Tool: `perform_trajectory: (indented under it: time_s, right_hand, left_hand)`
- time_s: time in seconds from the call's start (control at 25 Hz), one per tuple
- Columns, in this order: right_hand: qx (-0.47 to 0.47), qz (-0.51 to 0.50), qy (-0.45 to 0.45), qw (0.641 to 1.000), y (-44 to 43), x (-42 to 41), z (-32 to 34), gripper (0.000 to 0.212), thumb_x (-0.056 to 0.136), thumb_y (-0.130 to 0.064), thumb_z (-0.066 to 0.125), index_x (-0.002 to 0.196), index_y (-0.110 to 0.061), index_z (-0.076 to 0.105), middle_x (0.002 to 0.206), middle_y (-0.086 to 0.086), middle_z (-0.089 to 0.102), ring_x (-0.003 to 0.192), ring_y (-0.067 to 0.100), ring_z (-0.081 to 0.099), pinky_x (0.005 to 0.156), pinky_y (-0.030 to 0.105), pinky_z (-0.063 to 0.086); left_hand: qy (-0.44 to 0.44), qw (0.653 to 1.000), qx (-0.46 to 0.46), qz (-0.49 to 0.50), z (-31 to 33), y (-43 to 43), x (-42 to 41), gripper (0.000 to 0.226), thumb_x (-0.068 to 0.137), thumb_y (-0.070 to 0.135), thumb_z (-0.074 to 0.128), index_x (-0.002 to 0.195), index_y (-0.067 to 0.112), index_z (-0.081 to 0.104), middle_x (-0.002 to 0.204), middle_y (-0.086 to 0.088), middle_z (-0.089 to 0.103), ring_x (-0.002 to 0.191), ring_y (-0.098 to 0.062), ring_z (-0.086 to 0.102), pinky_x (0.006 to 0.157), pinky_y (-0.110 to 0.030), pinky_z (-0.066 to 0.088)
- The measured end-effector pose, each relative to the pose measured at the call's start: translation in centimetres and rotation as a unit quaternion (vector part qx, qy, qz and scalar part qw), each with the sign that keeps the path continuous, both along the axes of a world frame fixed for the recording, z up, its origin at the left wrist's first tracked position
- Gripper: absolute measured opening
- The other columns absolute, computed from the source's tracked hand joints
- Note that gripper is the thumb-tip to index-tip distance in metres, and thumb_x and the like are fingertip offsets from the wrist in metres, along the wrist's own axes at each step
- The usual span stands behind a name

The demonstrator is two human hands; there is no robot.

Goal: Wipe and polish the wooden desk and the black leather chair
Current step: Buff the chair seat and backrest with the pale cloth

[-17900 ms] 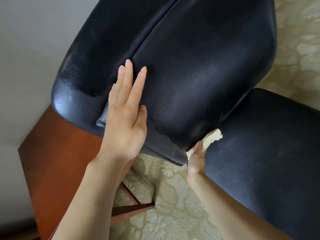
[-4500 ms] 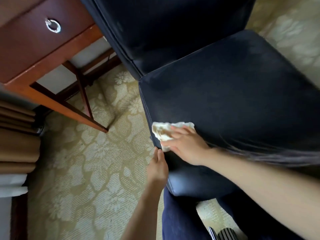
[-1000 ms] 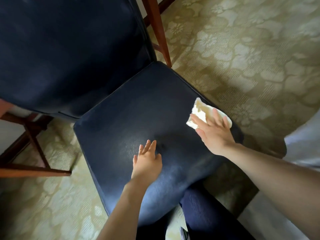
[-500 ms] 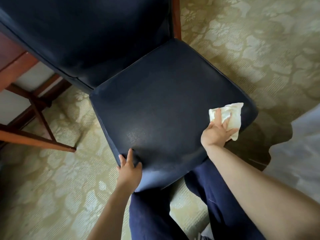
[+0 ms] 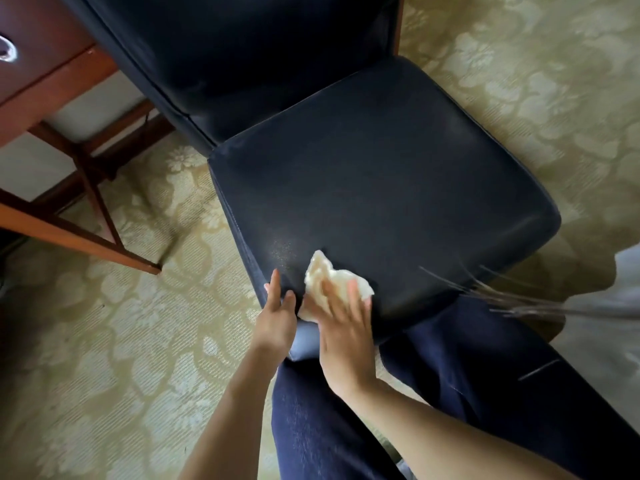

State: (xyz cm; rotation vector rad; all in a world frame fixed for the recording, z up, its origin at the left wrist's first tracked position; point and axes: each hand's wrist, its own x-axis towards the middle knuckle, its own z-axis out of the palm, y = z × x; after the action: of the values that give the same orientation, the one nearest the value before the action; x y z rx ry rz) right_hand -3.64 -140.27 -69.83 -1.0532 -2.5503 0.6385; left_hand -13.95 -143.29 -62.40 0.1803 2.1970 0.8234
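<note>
— Where is the cloth (image 5: 331,276) right now?

— On the chair (image 5: 381,174), at the near left corner of the seat. The right hand (image 5: 346,329) lies on top of it with fingers straight and spread, pressing it flat to the leather. The far end of the cloth sticks out past the fingertips.

— And the left hand (image 5: 277,315)?

— Just beside the right one, nearly touching the cloth. It rests on the seat's left edge at that same corner, fingers extended along the side, thumb on the top surface. It grasps nothing.

— The desk (image 5: 45,81)?

— Up at the left, beyond the chair's backrest, well apart from both hands. A ring pull (image 5: 6,50) shows on its drawer.

— Anything else?

— A patterned carpet (image 5: 104,341) under everything, and the person's dark blue trousers (image 5: 467,375) against the seat's front edge.
</note>
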Motion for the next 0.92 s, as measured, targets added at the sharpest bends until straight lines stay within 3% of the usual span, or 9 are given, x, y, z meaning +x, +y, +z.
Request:
perform_trajectory:
  time_s: [0.12, 0.2, 0.24, 0.32, 0.48, 0.68, 0.76, 0.84, 0.92]
  right_hand:
    - [-0.032, 0.172, 0.011, 0.985, 0.4, -0.4, -0.1, 0.055, 0.086, -0.012, 0.052, 0.134, -0.04, 0.049, 0.15, -0.012, 0.037, 0.143, 0.021, 0.024, 0.115, 0.043, 0.009]
    - [-0.041, 0.29, -0.003, 0.956, 1.8, -0.5, -0.3, 0.052, 0.088, -0.012, 0.038, 0.13, -0.037, 0.056, 0.152, -0.01, 0.035, 0.145, 0.018, 0.018, 0.118, 0.041, 0.01]
    - [-0.059, 0.33, -0.005, 0.942, 2.7, -0.6, -0.1, 0.052, 0.089, -0.015, 0.032, 0.129, -0.034, 0.058, 0.153, -0.007, 0.034, 0.146, 0.018, 0.018, 0.119, 0.04, 0.011]
    - [-0.101, 0.373, -0.007, 0.922, 4.7, -0.8, 0.9, 0.048, 0.088, -0.012, 0.037, 0.125, -0.026, 0.063, 0.15, 0.0, 0.04, 0.142, 0.019, 0.029, 0.117, 0.04, 0.022]
    - [-0.154, 0.37, -0.074, 0.913, 9.1, -0.9, 5.3, 0.047, 0.086, -0.005, 0.05, 0.118, -0.035, 0.066, 0.124, -0.001, 0.06, 0.114, 0.022, 0.051, 0.099, 0.037, 0.042]
    - [-0.112, 0.385, -0.11, 0.909, 15.4, 0.2, 12.3, 0.042, 0.091, -0.004, 0.049, 0.117, -0.032, 0.066, 0.101, -0.006, 0.055, 0.096, 0.018, 0.044, 0.084, 0.033, 0.041]
    - [-0.099, 0.379, -0.095, 0.915, 18.7, 0.5, 14.7, 0.038, 0.092, -0.006, 0.049, 0.108, -0.034, 0.068, 0.094, -0.009, 0.049, 0.09, 0.018, 0.046, 0.079, 0.036, 0.045]
    - [-0.09, 0.358, -0.075, 0.927, 22.5, 0.7, 17.2, 0.033, 0.092, -0.008, 0.05, 0.105, -0.033, 0.067, 0.095, -0.007, 0.049, 0.088, 0.019, 0.051, 0.074, 0.036, 0.048]
    - [-0.091, 0.329, -0.055, 0.938, 26.7, 0.3, 19.1, 0.032, 0.093, -0.01, 0.051, 0.109, -0.032, 0.067, 0.099, -0.006, 0.051, 0.084, 0.016, 0.052, 0.064, 0.026, 0.044]
  left_hand:
    - [-0.028, 0.999, 0.021, -0.006, 0.3, -0.2, -0.1, 0.05, 0.103, 0.025, 0.034, 0.149, 0.039, 0.019, 0.157, 0.002, 0.024, 0.142, -0.022, 0.029, 0.116, -0.033, 0.021]
    - [-0.026, 0.999, 0.026, -0.009, 0.3, -0.4, 0.0, 0.051, 0.103, 0.022, 0.033, 0.15, 0.033, 0.02, 0.158, 0.003, 0.021, 0.144, -0.018, 0.023, 0.118, -0.034, 0.019]
    - [-0.017, 0.999, 0.025, -0.011, 0.3, -0.5, 0.1, 0.052, 0.102, 0.021, 0.034, 0.151, 0.032, 0.02, 0.158, 0.0, 0.021, 0.144, -0.018, 0.022, 0.118, -0.035, 0.018]
    - [0.001, 1.0, 0.015, -0.02, 0.6, -0.3, 0.3, 0.051, 0.102, 0.022, 0.034, 0.151, 0.029, 0.02, 0.158, -0.004, 0.022, 0.145, -0.019, 0.022, 0.118, -0.035, 0.017]
    - [0.046, 0.998, -0.002, -0.052, 2.8, 1.2, 0.4, 0.047, 0.103, 0.03, 0.035, 0.149, 0.023, 0.029, 0.153, -0.005, 0.033, 0.142, -0.02, 0.027, 0.116, -0.03, 0.018]
    - [0.111, 0.988, 0.006, -0.105, 8.3, 4.7, 0.1, 0.046, 0.102, 0.034, 0.037, 0.146, 0.021, 0.036, 0.149, -0.004, 0.04, 0.133, -0.02, 0.04, 0.102, -0.024, 0.031]
    - [0.146, 0.982, 0.007, -0.121, 10.5, 6.9, -0.2, 0.044, 0.103, 0.034, 0.036, 0.146, 0.023, 0.037, 0.146, -0.005, 0.043, 0.108, -0.012, 0.055, 0.081, -0.011, 0.036]
    - [0.167, 0.978, 0.015, -0.124, 12.8, 10.4, -0.3, 0.044, 0.102, 0.035, 0.035, 0.145, 0.025, 0.037, 0.145, -0.002, 0.043, 0.077, 0.005, 0.048, 0.053, -0.006, 0.036]
    - [0.187, 0.972, 0.03, -0.135, 15.0, 14.8, -0.9, 0.045, 0.102, 0.036, 0.036, 0.146, 0.027, 0.035, 0.147, 0.002, 0.04, 0.073, 0.007, 0.045, 0.052, -0.006, 0.036]
